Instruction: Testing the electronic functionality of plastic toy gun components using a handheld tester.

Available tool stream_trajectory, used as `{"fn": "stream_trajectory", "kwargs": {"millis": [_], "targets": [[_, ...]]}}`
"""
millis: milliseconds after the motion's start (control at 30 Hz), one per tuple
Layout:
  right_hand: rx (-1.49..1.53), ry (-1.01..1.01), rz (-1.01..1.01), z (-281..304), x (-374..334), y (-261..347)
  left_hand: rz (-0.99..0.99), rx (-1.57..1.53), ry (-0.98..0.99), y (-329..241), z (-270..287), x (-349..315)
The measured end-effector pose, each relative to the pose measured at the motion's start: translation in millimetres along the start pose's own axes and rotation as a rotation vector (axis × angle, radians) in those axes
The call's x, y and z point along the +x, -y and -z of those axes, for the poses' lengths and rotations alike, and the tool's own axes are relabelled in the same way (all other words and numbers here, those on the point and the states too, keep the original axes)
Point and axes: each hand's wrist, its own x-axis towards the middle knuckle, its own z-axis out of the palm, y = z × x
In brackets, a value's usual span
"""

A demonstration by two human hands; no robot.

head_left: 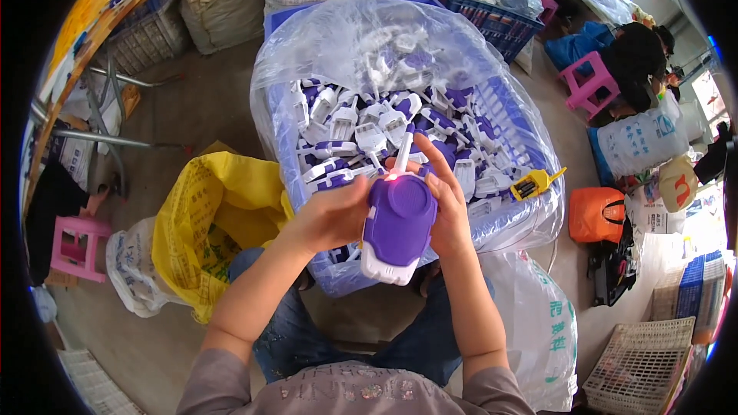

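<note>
Above a plastic-lined bin (507, 119), I hold a purple-and-white plastic device (400, 219) with a flat rounded body, a raised round disc and a thin white stem pointing away from me. A reddish light glows where the stem meets the body. My right hand (450, 211) grips its right edge, the index finger raised beside the stem. At the upper left edge my left hand (338, 214) closes on it, some fingertips hidden behind the body. Many similar purple-and-white devices (369, 138) lie heaped in the bin. A yellow-and-black tool (534, 183) rests on the bin's right rim.
A yellow woven sack (200, 223) stands open at my left, beside a pink stool (79, 248). To the right are an orange bag (596, 214), a white basket (638, 365) and another pink stool (590, 84) near a co-worker (638, 61) in dark clothes.
</note>
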Motion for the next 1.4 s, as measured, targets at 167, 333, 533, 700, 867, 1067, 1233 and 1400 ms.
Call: {"fn": "stream_trajectory", "kwargs": {"millis": [167,333,533,700,867,1067,1233,1400], "targets": [[0.111,0.078,0.051,0.9,-3.4,-1.8,0.002,0.088,0.100,2.0,9.9,-3.9],[0.151,0.152,0.038,4.7,-4.1,0.1,0.103,0.105,0.084,2.0,15.6,-3.3],[0.147,0.111,0.049,4.4,-2.8,-3.3,-0.082,0.243,-0.020,-2.1,-2.8,3.2],[0.131,0.194,0.052,1.7,-2.9,-1.9,-0.094,0.246,-0.108,-4.8,-0.5,2.8],[0.009,0.178,0.029,1.5,-3.9,0.1,-0.119,0.237,-0.099,-2.3,-3.5,3.8],[-0.095,0.156,0.041,0.8,-6.4,2.3,-0.090,0.248,-0.123,-3.0,0.5,4.6],[-0.243,0.195,0.142,-5.3,-9.6,0.3,-0.109,0.267,-0.115,-4.6,-1.3,3.4],[-0.118,0.012,-0.031,1.2,-3.2,-22.8,-0.404,0.094,-0.194,-9.4,16.4,10.8]]}}
